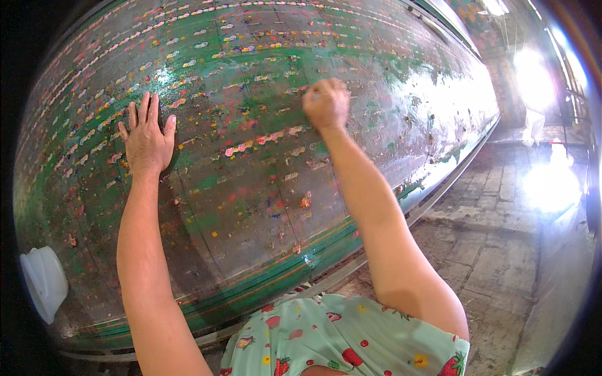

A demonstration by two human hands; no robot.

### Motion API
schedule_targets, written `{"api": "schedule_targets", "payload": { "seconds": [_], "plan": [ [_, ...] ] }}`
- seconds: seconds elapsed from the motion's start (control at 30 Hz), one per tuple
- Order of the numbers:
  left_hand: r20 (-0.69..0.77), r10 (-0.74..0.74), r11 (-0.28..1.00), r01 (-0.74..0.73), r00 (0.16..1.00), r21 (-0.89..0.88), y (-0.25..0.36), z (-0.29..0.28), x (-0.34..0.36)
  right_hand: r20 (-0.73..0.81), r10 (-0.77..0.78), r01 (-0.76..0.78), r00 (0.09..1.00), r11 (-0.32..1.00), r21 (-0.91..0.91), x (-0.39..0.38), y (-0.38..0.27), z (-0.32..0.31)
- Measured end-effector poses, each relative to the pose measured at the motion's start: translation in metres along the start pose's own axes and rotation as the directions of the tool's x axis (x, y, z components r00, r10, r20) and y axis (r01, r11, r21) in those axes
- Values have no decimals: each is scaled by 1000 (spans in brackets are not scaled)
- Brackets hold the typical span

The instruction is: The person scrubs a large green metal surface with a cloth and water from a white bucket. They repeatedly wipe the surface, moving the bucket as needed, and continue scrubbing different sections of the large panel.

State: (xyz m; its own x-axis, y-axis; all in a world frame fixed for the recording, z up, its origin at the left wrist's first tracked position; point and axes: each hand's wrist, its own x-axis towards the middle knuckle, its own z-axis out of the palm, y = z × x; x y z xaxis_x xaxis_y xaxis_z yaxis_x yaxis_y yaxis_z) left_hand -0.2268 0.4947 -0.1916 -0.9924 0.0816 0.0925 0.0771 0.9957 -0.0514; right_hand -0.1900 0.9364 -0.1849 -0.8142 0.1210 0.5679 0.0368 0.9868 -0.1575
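A long table (251,213) with a dark, wet-looking green and brown top spreads under my arms. Rows of small pink, white and yellow pieces or prints run along it, among scattered specks of colour; whether they are loose or printed I cannot tell. My left hand (149,139) lies stretched out with its fingers apart, over or on the top beside some of these rows. To the right, past a pink and white row (263,141), my right hand (327,103) is curled closed and slightly blurred. What its fingers hold, if anything, is hidden.
A white plastic container (45,283) stands at the table's near left edge. Along the near and right sides runs a rail (448,182). Beyond it lies a paved floor (467,241) with bright glare. A patterned light green garment (313,341) is at the near edge.
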Motion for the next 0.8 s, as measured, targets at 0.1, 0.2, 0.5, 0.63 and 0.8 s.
{"api": "schedule_targets", "payload": {
  "seconds": [0.1, 0.2, 0.5, 0.63, 0.8],
  "plan": [
    [-4, 0, 1000, 0, 1000, -14, 2, -2, -1, 1, -190, 188, 982, 972, 141, -58, -43, -30],
    [6, 3, 1000, -3, 1000, -8, 1, -5, 0, 61, -301, 274, 952, 922, 272, -95, -33, -75],
    [-20, 10, 999, -10, 1000, -40, 0, -2, -1, -26, -190, 191, 981, 981, 22, -17, -63, 0],
    [-37, 18, 998, -20, 999, -60, -1, -5, -1, 66, -350, 321, 935, 908, 268, -67, -67, -33],
    [-25, 4, 995, -6, 1000, -102, 1, -4, -2, 30, -69, 69, 997, 997, 22, -18, 2, -32]
  ]
}}
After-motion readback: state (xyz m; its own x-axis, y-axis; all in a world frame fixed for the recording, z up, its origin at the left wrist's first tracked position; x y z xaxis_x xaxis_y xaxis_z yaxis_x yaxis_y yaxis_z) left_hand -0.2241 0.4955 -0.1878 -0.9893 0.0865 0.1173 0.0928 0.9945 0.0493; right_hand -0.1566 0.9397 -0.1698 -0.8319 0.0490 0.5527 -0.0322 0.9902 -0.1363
